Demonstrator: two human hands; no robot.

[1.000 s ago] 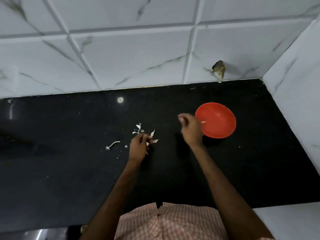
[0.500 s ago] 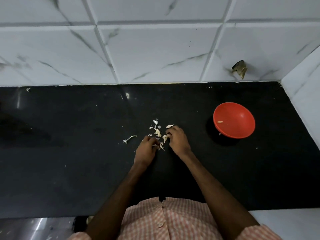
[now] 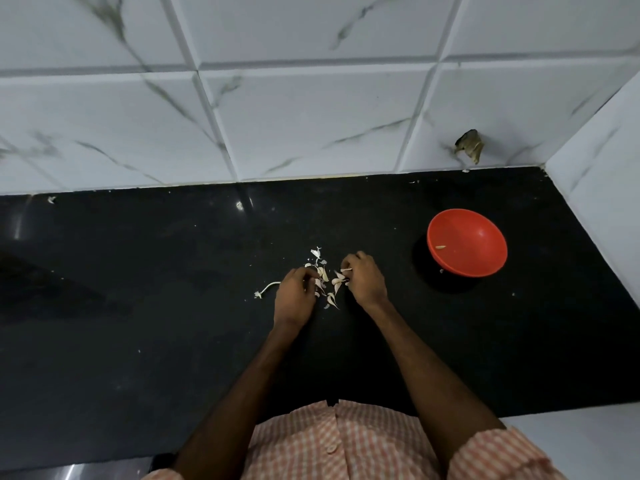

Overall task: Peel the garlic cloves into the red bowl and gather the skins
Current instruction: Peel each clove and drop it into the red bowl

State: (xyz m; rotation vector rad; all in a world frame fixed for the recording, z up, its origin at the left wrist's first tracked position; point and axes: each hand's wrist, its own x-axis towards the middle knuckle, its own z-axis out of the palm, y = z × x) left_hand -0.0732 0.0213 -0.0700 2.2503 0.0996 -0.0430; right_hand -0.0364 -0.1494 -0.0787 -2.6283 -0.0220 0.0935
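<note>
A stray stem [image 3: 267, 288] lies just left of your left hand [image 3: 295, 296], fingers curled into the garlic scraps [image 3: 325, 277] — grip unclear. Your right hand [image 3: 366, 280] pinches a pale piece [image 3: 346, 270] beside them; well right, the red bowl [image 3: 478, 237] holds one clove [image 3: 440, 247].

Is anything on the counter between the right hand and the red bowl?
Nothing visible does. Only bare black counter lies between the right hand, pinching a garlic piece, and the red bowl to its right, apart from a tiny white fleck by the bowl's near edge.
</note>
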